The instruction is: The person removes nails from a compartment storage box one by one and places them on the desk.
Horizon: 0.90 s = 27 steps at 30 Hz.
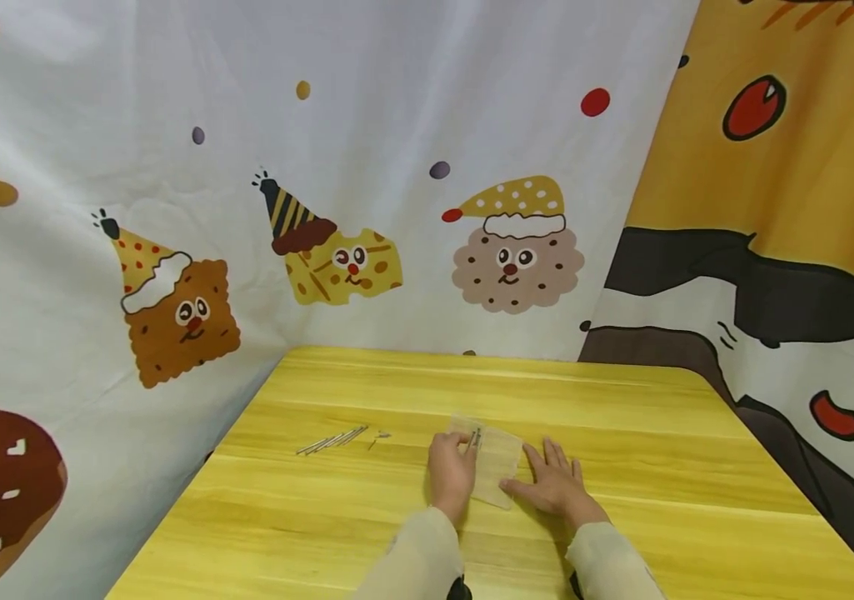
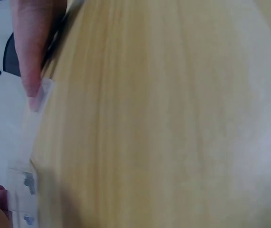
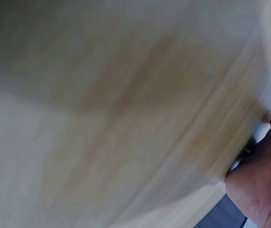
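A thin, see-through plastic case (image 1: pixel 496 467) lies on the wooden table between both hands. Small metal pieces (image 1: pixel 476 437) show at its left part; in the left wrist view similar metal pieces (image 2: pixel 29 183) sit inside clear compartments. My left hand (image 1: pixel 451 471) grips the case's left side with curled fingers, some of them hidden. On the opposite side, my right hand (image 1: pixel 554 482) has its fingers spread over the tabletop, its thumb touching the case's right edge. A fingertip (image 2: pixel 32 90) meets the clear plastic in the left wrist view. The right wrist view is blurred, with part of the right hand (image 3: pixel 261 175) at its edge.
Several slim silver rods (image 1: pixel 332 440) lie side by side on the table (image 1: pixel 307 517), left of the hands. Smaller metal bits (image 1: pixel 382 435) rest beside their right end. A patterned cloth (image 1: pixel 397 125) hangs behind the table's far edge and along its sides.
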{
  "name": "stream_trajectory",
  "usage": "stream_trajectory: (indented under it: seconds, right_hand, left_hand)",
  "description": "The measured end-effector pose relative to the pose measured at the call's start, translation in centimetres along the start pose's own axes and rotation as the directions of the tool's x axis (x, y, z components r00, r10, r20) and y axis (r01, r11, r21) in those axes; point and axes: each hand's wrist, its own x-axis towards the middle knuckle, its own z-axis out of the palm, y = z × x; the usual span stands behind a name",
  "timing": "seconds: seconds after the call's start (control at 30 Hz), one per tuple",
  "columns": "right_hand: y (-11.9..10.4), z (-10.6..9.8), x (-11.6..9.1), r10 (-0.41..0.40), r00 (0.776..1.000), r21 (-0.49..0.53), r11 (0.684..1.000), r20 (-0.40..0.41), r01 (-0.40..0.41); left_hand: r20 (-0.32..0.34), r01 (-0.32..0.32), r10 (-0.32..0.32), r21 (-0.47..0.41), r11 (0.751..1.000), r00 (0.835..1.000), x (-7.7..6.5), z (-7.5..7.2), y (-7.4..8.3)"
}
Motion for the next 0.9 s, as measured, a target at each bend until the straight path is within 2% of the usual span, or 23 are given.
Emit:
stream_trajectory:
  seconds: [0.13, 0.23, 0.5, 0.67, 0.8, 0.9]
  right_hand:
    - [1.0, 0.7, 0.6, 0.001, 1.0, 0.004, 1.0, -0.01, -0.001]
    - [1.3, 1.0, 0.8, -0.008, 1.0, 0.01, 1.0, -0.021, 0.008]
    - [0.3, 0.2, -0.2, -0.026, 1.0, 0.024, 0.999, -0.011, 0.026]
    - [-0.5, -0.4, -0.6, -0.017, 1.0, 0.035, 0.999, -0.007, 0.017]
    - [-0.6, -0.4, -0.5, -0.009, 1.0, 0.02, 1.0, -0.002, 0.009]
    - [-0.4, -0.2, -0.3, -0.014, 1.0, 0.016, 1.0, 0.0, 0.014]
  left_hand:
    - [-0.062, -0.023, 0.025, 0.047, 0.999, 0.998, -0.3, 0.7, -0.7]
    - [-0.092, -0.016, 0.023, 0.075, 0.997, 0.995, -0.4, 1.2, -1.1]
    - [-0.141, 0.027, 0.0, 0.187, 0.982, 0.99, -0.5, 2.0, -1.2]
    - [-0.129, 0.024, 0.014, 0.289, 0.957, 0.992, -0.2, 1.9, -1.2]
    - [-0.068, -0.002, 0.033, 0.41, 0.912, 0.997, 0.1, 1.8, -1.3]
    - [-0.018, -0.01, 0.02, 0.462, 0.887, 1.0, 0.2, 1.6, -1.2]
